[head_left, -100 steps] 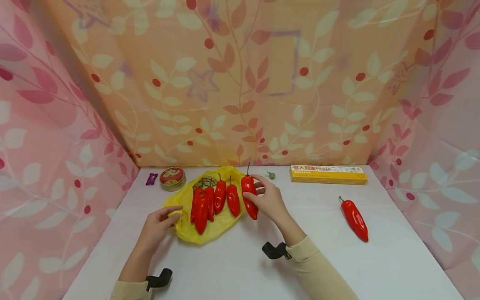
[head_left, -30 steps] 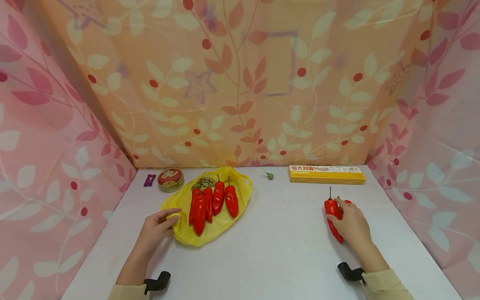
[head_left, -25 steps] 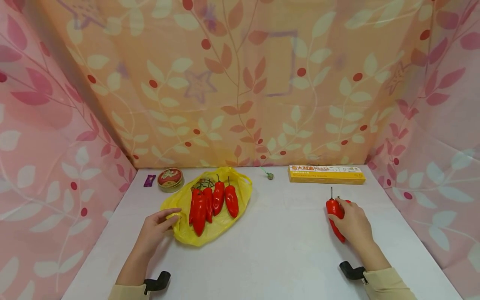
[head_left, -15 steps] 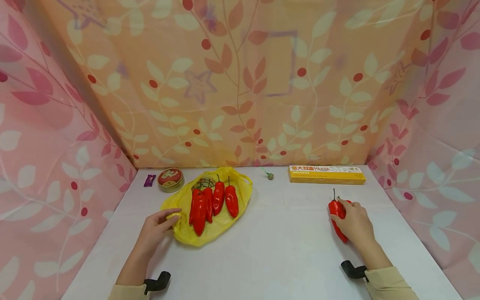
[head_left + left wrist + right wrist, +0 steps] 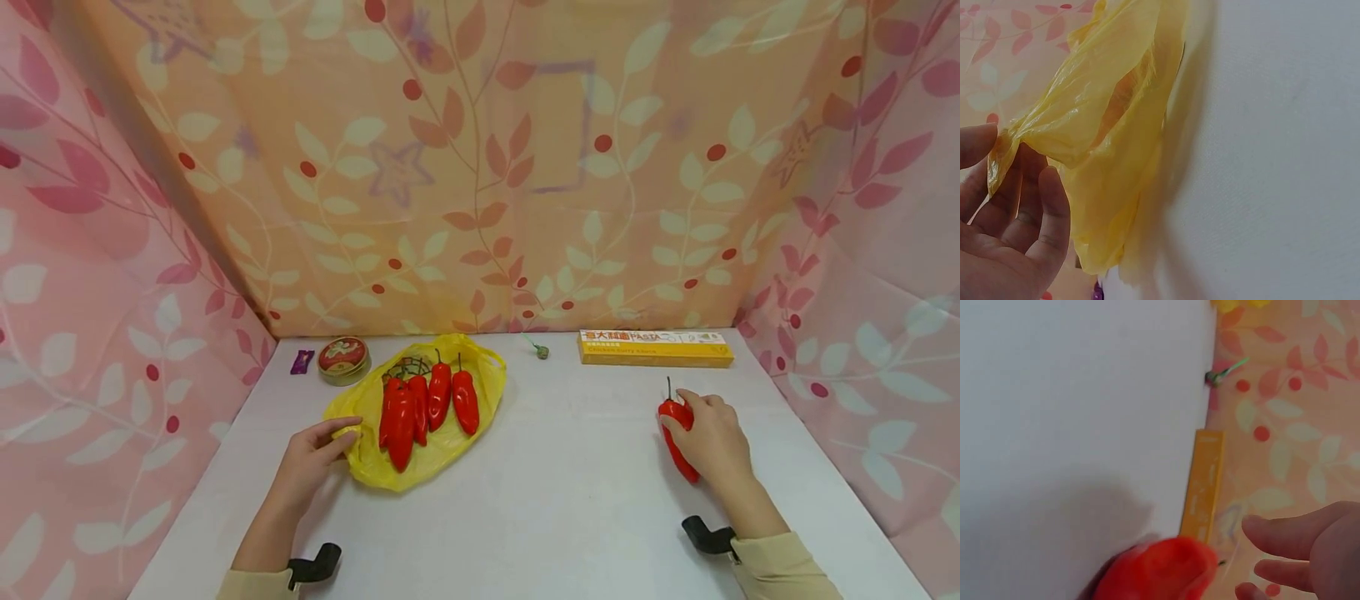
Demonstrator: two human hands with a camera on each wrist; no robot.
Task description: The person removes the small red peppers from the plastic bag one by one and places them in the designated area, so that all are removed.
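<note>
On the right half of the white table (image 5: 570, 500), the right hand (image 5: 711, 437) lies over a glossy red pepper with a dark stem (image 5: 677, 433), fingers curved across it and the thumb against its left side; in the right wrist view the fingers (image 5: 1291, 540) look loosely spread above the pepper (image 5: 1160, 572), so whether they actually clasp it I cannot tell. A second pepper seen earlier on this side is hidden under the hand. Over on the left, the left hand (image 5: 311, 458) pinches a twisted corner of the thin yellow plastic bag (image 5: 442, 442), thumb and fingers (image 5: 1047, 212) closed on the film (image 5: 1104, 156). Four red peppers (image 5: 423, 408) lie side by side on the bag, stems pointing to the back wall.

Along the back edge stand one round red-lidded tin (image 5: 343, 358), one small purple wrapped sweet (image 5: 302, 361), one small green bead-like bit (image 5: 542, 352) and one long yellow pasta box (image 5: 656, 348). Leaf-patterned pink and orange cloth (image 5: 480, 167) walls the table on three sides. Bare white table runs between bag and right hand and along the near edge.
</note>
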